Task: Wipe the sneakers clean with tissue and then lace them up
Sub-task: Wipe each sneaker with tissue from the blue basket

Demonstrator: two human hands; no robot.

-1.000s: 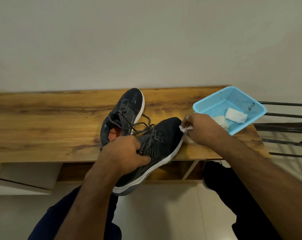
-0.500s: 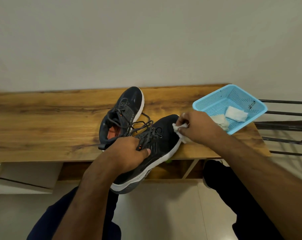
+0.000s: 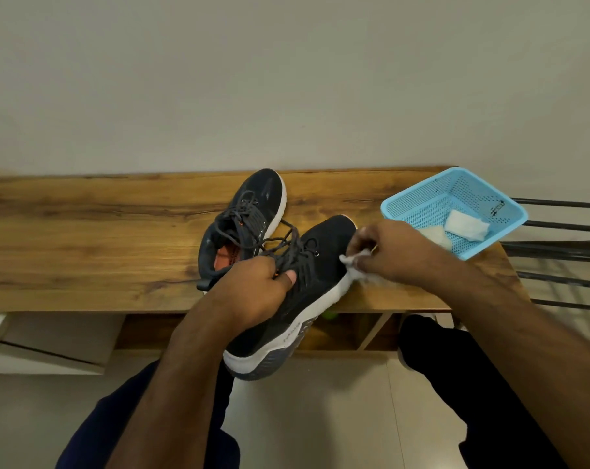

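Two dark sneakers with white soles are on the wooden table (image 3: 83, 238). The far sneaker (image 3: 253, 211) lies flat with loose grey laces and an orange insole showing. The near sneaker (image 3: 317, 265) is tilted, heel hanging off the table's front edge. My left hand (image 3: 253, 292) grips it around the middle, thumb on the lace area. My right hand (image 3: 388, 252) pinches a crumpled white tissue (image 3: 353, 262) against the toe side, at the white sole edge.
A light blue perforated basket (image 3: 422, 204) at the table's right end holds two folded white tissues (image 3: 466, 225). Dark metal bars (image 3: 564, 228) stand right of the table. Shelves sit under the tabletop, with my knees and pale floor below.
My right hand with the tissue has slid from the toe tip back along the shoe's side toward the sole edge. My left hand keeps its grip.
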